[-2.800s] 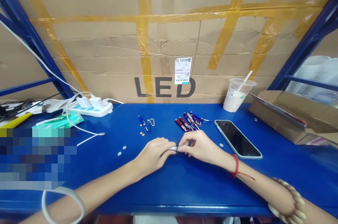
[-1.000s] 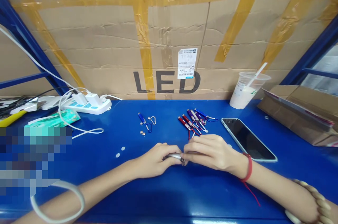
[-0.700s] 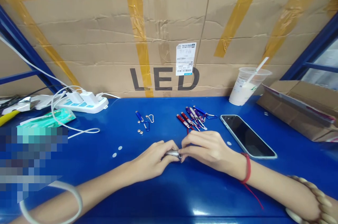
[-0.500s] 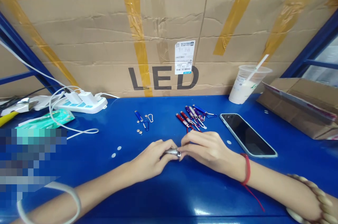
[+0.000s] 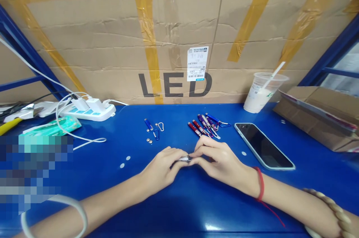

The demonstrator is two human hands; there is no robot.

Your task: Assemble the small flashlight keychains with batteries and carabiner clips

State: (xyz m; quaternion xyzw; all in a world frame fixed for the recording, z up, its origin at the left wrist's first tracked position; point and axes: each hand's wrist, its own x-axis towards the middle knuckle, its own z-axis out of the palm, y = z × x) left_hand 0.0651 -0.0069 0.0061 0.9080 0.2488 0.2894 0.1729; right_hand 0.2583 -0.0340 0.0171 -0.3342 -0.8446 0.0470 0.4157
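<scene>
My left hand (image 5: 161, 165) is closed round a small silver mini flashlight (image 5: 183, 158), its tube pointing to the right. At the tube's right end, my right hand (image 5: 217, 155) pinches with thumb and fingertips; they hide what that end looks like. Just behind the right hand lie several mini flashlights (image 5: 199, 119) in red, purple, silver and blue, with small carabiners. Behind the left hand are a blue flashlight tube (image 5: 147, 123), a blue carabiner (image 5: 156, 135), a silver carabiner (image 5: 160, 127) and several button cells (image 5: 150, 141).
A phone (image 5: 263, 144) lies on the blue table (image 5: 179, 208) at right, near a drink cup (image 5: 262, 94) and an open cardboard box (image 5: 316, 114). At left are a power strip (image 5: 103, 114), cables and a green packet (image 5: 61, 125). A large carton (image 5: 112, 43) stands behind.
My right fingertips have closed over the flashlight's right end, which showed more before. Both hands stay close together; the view has shifted slightly.
</scene>
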